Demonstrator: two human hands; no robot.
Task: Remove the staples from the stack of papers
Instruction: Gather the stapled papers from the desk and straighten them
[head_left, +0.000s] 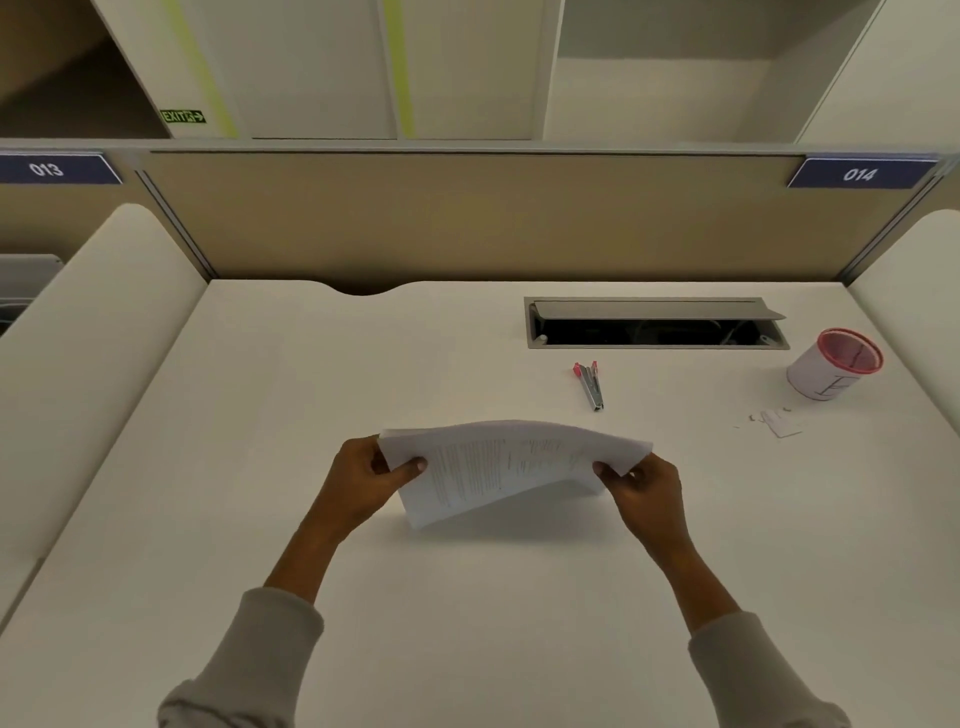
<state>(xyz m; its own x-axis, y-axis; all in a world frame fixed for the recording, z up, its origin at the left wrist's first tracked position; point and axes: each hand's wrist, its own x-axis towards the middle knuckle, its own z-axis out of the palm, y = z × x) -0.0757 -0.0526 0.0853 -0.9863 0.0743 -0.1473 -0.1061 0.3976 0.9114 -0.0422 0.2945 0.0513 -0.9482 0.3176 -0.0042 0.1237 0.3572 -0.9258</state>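
A thin stack of printed white papers (506, 465) is lifted off the desk, bowed upward in the middle. My left hand (366, 480) grips its left edge, thumb on top. My right hand (641, 483) pinches its right edge. No staple is visible in the sheets at this distance. A small metal tool with red handles (590, 384), a staple remover or stapler, lies on the desk beyond the papers, untouched.
A white cup with a red rim (834, 364) stands at the right. Small paper scraps and bits (776, 422) lie in front of it. An open cable hatch (654, 325) is set in the white desk (311, 364). Partition walls enclose the back and sides.
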